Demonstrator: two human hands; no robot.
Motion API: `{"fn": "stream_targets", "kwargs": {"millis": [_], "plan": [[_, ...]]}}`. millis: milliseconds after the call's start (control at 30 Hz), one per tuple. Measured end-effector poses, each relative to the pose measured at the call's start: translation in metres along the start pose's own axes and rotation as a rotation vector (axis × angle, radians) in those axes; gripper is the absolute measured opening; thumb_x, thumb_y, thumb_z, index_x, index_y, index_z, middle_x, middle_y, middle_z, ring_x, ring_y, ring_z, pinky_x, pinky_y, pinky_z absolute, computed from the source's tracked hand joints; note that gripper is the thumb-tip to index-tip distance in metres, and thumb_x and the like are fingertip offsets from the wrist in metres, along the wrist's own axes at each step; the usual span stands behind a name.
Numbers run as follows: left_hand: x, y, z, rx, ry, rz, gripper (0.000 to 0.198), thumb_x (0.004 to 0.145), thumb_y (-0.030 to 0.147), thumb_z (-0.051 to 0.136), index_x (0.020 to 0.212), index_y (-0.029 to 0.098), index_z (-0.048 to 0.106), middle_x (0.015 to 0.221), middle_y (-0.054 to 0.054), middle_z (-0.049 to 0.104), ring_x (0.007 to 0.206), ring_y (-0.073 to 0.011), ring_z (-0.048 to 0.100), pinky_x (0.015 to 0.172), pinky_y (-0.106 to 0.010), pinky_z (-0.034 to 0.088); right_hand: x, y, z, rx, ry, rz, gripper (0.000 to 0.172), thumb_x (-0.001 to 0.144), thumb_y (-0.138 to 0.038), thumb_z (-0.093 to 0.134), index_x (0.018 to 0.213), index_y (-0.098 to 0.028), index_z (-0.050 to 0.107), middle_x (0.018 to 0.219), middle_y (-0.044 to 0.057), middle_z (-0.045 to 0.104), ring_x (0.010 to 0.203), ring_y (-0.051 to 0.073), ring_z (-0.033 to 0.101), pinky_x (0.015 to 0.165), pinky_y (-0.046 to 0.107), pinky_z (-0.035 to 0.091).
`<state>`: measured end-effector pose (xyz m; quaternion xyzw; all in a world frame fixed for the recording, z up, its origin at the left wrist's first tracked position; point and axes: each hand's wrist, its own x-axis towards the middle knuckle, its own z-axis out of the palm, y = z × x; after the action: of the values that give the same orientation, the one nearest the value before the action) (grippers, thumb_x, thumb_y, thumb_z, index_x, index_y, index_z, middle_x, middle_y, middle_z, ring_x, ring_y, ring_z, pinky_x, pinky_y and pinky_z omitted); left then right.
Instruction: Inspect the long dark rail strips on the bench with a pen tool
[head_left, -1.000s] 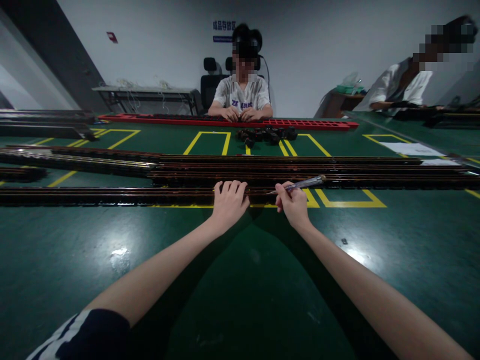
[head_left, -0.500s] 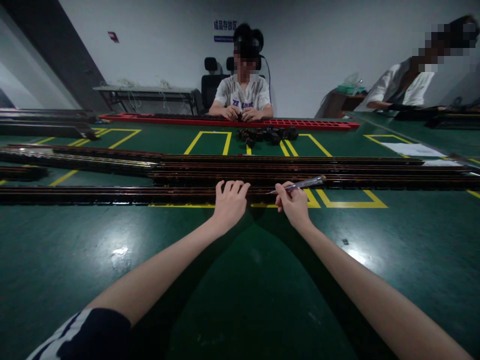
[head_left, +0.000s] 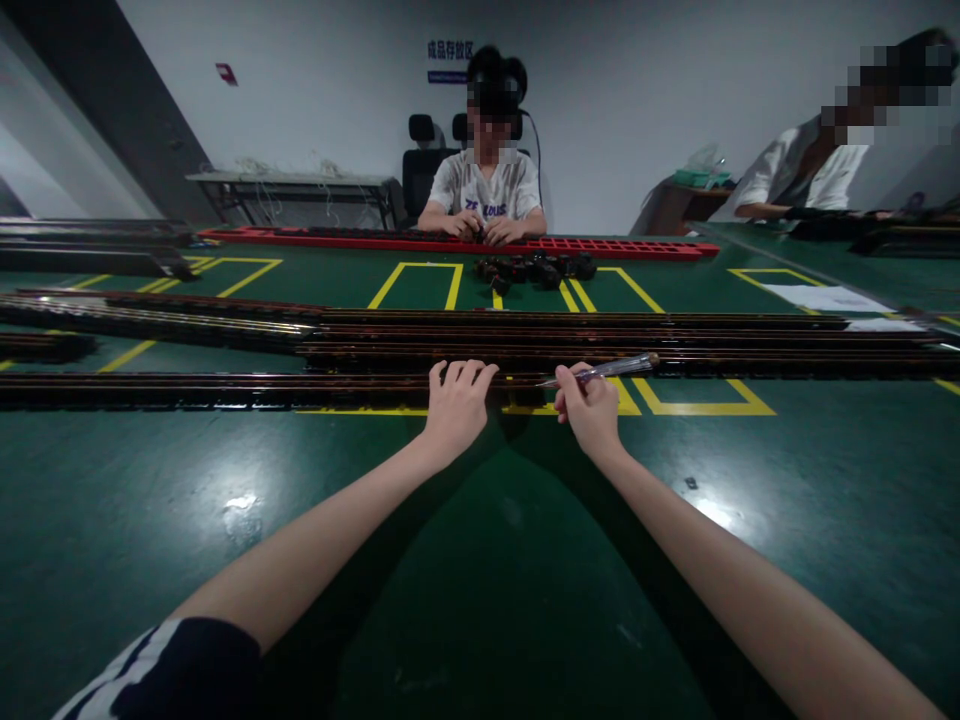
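A long, dark, glossy rail point(head_left: 225, 390) lies crosswise before me on the green table. My left hand point(head_left: 456, 405) is closed over it near its right end, fingers curled across the top and the thumb mostly hidden. Held in my right hand point(head_left: 589, 408) is a slim screwdriver point(head_left: 619, 367) with a clear handle. Its thin shaft points left, with the tip close to the rail's end; whether they touch I cannot tell. Just behind both hands lies a bundle of similar dark rails point(head_left: 750, 345).
Across the table a person point(head_left: 487, 195) handles something small and dark over a long red slotted tray point(head_left: 637, 247). A pile of small black parts point(head_left: 532, 270) lies before them. Grey rails point(head_left: 82, 250) rest at far left, and white paper point(head_left: 825, 299) at right. Another person point(head_left: 810, 170) sits at right.
My right hand and the screwdriver have shifted slightly to the right. My left hand has moved a touch to the left along with the rail's end.
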<state>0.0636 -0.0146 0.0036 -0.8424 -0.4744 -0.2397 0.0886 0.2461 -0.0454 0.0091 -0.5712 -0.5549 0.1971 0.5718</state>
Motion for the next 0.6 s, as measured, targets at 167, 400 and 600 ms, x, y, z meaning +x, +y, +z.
{"fn": "stream_targets", "kwargs": {"millis": [167, 400, 600], "plan": [[0.0005, -0.0029, -0.0017, -0.058, -0.04, 0.023, 0.047, 0.085, 0.004, 0.034, 0.125, 0.015, 0.056, 0.122, -0.01, 0.064, 0.117, -0.0233, 0.054, 0.105, -0.047, 0.033, 0.001, 0.0006, -0.0006, -0.015, 0.061, 0.015, 0.037, 0.085, -0.047, 0.053, 0.06, -0.021, 0.046, 0.043, -0.004, 0.051, 0.033, 0.009, 0.049, 0.033, 0.02, 0.036], [0.0009, -0.0029, -0.0008, -0.07, -0.03, 0.019, 0.048, 0.083, 0.003, 0.034, 0.122, 0.017, 0.058, 0.121, -0.009, 0.065, 0.116, -0.0225, 0.056, 0.105, -0.047, 0.033, 0.0017, 0.0022, -0.0006, -0.02, 0.025, 0.0, 0.039, 0.085, -0.051, 0.051, 0.061, -0.021, 0.047, 0.044, -0.003, 0.052, 0.034, 0.01, 0.049, 0.034, 0.021, 0.037], [0.001, -0.0031, -0.0014, -0.087, -0.031, 0.018, 0.046, 0.085, 0.006, 0.034, 0.122, 0.018, 0.058, 0.12, -0.009, 0.066, 0.116, -0.0223, 0.056, 0.105, -0.047, 0.033, 0.0018, 0.0059, -0.0002, -0.141, 0.133, -0.021, 0.04, 0.087, -0.05, 0.049, 0.057, -0.023, 0.044, 0.041, -0.003, 0.049, 0.035, 0.012, 0.049, 0.04, 0.024, 0.038]]}}
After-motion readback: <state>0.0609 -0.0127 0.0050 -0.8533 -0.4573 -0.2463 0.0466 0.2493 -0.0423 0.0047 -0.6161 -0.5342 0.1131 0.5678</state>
